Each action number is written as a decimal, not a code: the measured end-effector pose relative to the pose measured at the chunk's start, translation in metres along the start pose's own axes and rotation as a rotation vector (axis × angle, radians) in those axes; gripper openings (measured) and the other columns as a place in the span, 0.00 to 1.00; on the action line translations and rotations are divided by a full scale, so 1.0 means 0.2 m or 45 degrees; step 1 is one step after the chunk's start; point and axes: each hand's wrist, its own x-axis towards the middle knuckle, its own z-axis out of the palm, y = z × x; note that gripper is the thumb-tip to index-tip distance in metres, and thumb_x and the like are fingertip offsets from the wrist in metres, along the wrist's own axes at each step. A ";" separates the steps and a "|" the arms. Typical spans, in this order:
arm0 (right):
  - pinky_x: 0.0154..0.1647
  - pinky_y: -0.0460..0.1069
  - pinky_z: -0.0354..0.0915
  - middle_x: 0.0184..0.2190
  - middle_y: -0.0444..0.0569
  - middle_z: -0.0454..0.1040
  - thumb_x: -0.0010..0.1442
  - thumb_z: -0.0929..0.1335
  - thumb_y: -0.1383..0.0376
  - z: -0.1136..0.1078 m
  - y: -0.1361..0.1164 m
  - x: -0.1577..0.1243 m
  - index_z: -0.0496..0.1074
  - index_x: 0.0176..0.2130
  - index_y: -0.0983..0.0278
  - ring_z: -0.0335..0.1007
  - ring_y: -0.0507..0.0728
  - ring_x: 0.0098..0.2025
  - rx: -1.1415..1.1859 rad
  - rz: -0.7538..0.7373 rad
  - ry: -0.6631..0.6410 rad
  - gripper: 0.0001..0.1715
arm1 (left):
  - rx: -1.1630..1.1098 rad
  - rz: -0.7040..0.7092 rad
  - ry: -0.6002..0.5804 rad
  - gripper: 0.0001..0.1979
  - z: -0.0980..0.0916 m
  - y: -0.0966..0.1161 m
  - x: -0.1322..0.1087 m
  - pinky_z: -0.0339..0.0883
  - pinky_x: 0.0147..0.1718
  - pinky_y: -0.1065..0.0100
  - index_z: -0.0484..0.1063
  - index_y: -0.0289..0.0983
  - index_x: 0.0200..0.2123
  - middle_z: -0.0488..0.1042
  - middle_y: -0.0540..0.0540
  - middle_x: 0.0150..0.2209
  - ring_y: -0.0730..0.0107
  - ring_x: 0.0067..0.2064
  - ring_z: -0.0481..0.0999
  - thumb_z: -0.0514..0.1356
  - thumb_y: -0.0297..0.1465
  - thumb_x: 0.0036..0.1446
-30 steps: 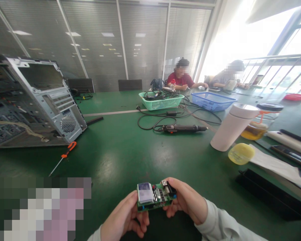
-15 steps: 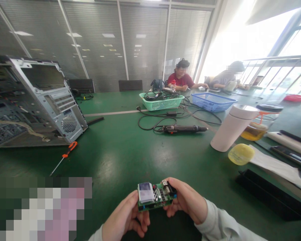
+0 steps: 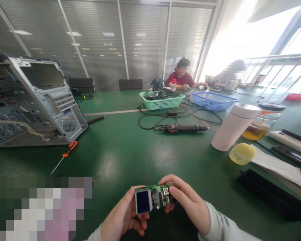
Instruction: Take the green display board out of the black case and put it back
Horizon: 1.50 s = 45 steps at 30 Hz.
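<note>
Our left hand [image 3: 124, 214] and right hand [image 3: 188, 204] hold one green circuit board [image 3: 160, 197] between fingers and thumbs at 6 o'clock, its one blue LCD [image 3: 143, 202] showing, print too small to read. One orange-handled screwdriver [image 3: 69, 149] lies at 8 o'clock on the green table [image 3: 115, 160]; one computer case [image 3: 40, 103] sits at 10 o'clock.

We see a green circuit board [image 3: 160, 197] held above the near edge of the green desk [image 3: 110, 160]. The left hand [image 3: 124, 214] grips the end bearing a blue LCD screen [image 3: 143, 202], and the right hand [image 3: 188, 204] curls over the opposite end. Toward the desk's left edge lies an open computer case [image 3: 40, 100], with an orange-handled screwdriver [image 3: 67, 150] near it; a white tumbler [image 3: 233, 127] stands toward the right edge.
</note>
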 end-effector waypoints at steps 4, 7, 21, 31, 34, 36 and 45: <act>0.36 0.50 0.62 0.35 0.47 0.72 0.60 0.63 0.58 -0.01 -0.03 -0.06 0.68 0.49 0.61 0.67 0.55 0.33 -0.342 -0.284 -0.043 0.19 | -0.044 0.083 0.088 0.31 0.01 0.01 -0.02 0.64 0.16 0.73 0.73 0.36 0.40 0.74 0.49 0.18 0.69 0.18 0.74 0.59 0.58 0.48; 0.40 0.51 0.61 0.39 0.45 0.70 0.54 0.61 0.67 -0.02 -0.05 -0.08 0.63 0.54 0.58 0.66 0.56 0.39 -0.392 -0.284 -0.099 0.27 | -0.068 0.133 0.091 0.30 0.01 0.02 -0.03 0.67 0.17 0.72 0.72 0.38 0.43 0.77 0.49 0.22 0.66 0.21 0.77 0.66 0.53 0.42; 0.34 0.49 0.61 0.34 0.49 0.72 0.57 0.66 0.56 0.01 -0.08 -0.06 0.74 0.41 0.63 0.66 0.57 0.35 -0.771 -0.230 -0.178 0.17 | 0.188 0.281 0.200 0.26 0.07 0.06 -0.09 0.71 0.22 0.73 0.78 0.38 0.40 0.76 0.49 0.30 0.70 0.27 0.75 0.71 0.48 0.40; 0.35 0.50 0.59 0.32 0.48 0.74 0.54 0.69 0.55 0.03 -0.11 -0.07 0.73 0.40 0.64 0.67 0.58 0.34 -0.817 -0.205 -0.145 0.17 | 0.190 0.258 0.166 0.26 0.05 0.06 -0.08 0.71 0.24 0.73 0.78 0.39 0.40 0.77 0.48 0.33 0.70 0.29 0.75 0.71 0.49 0.40; 0.32 0.49 0.58 0.28 0.46 0.72 0.53 0.67 0.59 0.04 -0.12 -0.07 0.71 0.37 0.64 0.66 0.56 0.31 -0.841 -0.186 -0.118 0.13 | 0.153 0.208 0.164 0.27 0.06 0.07 -0.09 0.71 0.24 0.72 0.78 0.39 0.41 0.78 0.47 0.31 0.67 0.30 0.76 0.70 0.50 0.40; 0.31 0.49 0.58 0.27 0.45 0.72 0.53 0.67 0.60 0.03 -0.12 -0.08 0.70 0.37 0.64 0.66 0.56 0.30 -0.840 -0.190 -0.104 0.12 | 0.105 0.180 0.169 0.28 0.06 0.07 -0.08 0.70 0.24 0.72 0.78 0.38 0.40 0.79 0.46 0.31 0.66 0.31 0.77 0.70 0.51 0.39; 0.28 0.49 0.68 0.36 0.50 0.71 0.56 0.67 0.52 -0.07 0.00 -0.13 0.70 0.41 0.64 0.69 0.56 0.31 -0.241 -0.063 0.091 0.20 | 0.064 0.154 0.167 0.26 0.08 0.13 -0.11 0.71 0.27 0.68 0.79 0.40 0.38 0.79 0.47 0.33 0.66 0.29 0.76 0.72 0.50 0.37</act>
